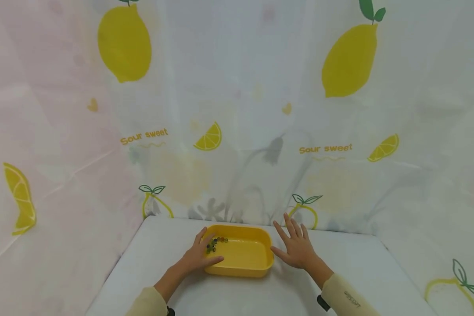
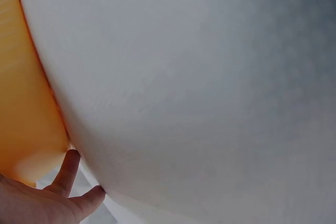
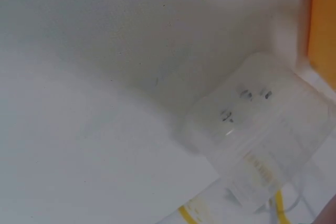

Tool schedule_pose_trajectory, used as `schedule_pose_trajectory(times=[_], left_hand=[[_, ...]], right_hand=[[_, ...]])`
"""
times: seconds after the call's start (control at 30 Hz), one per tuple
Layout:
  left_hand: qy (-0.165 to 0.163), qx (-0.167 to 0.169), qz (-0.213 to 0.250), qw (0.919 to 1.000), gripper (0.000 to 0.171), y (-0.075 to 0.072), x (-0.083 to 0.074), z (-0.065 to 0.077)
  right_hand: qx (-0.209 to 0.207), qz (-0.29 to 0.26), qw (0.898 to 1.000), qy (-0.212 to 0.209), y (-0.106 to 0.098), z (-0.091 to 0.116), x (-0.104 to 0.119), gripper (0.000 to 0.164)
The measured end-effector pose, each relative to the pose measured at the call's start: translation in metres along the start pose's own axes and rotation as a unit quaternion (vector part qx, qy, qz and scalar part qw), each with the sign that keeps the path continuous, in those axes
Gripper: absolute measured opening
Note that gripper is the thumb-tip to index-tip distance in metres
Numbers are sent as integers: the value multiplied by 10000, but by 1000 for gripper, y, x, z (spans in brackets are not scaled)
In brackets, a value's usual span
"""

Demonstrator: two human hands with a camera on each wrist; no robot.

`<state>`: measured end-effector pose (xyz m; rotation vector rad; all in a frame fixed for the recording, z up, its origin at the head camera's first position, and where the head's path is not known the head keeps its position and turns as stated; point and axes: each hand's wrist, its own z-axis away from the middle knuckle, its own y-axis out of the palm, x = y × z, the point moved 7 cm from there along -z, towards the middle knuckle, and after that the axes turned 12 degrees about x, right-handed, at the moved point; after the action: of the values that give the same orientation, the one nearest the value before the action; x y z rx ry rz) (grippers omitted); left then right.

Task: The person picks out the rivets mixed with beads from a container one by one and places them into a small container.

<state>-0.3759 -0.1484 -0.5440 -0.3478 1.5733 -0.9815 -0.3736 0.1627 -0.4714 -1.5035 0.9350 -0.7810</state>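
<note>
In the head view my left hand (image 1: 197,254) lies at the left end of a yellow tray (image 1: 237,274), fingers spread, thumb and a finger over the rim. Two of its fingers (image 2: 64,177) show outside the tray wall (image 2: 26,93) near the tabletop in the left wrist view. Several small coloured marbles (image 1: 211,246) lie inside the tray's left end. My right hand (image 1: 298,250) is just right of the tray with fingers splayed. A clear plastic container (image 3: 252,114) with dark marks stands on the table in the right wrist view; whether that hand touches it is hidden.
The white table (image 1: 142,263) extends around the tray to its back edge. Behind it hangs a pale sheet (image 1: 245,87) printed with lemons, which also closes in both sides.
</note>
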Motion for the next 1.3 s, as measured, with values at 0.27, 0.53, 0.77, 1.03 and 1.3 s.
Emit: schedule_pose_trajectory(times=[0.27,0.53,0.77,1.03,1.3], left_hand=[[105,-51,27,9999,93,-6,-3,-2],[44,77,-72,9999,93,-1,-4,-3],[88,-20,-23,10000,92,-4,-3,-1],[192,22,0,9998,90,3,-4,-3],[108,38,57,9999,92,-2,-6,5]], right_hand=[[-48,124,9999,-92,2,-5,3,80],[-38,120,9998,-127,12,-5,5,80],[-108,114,9994,-303,11,-7,11,79],[-388,208,9983,-389,9,-5,10,80],[-315,197,9980,-502,10,-13,24,80]])
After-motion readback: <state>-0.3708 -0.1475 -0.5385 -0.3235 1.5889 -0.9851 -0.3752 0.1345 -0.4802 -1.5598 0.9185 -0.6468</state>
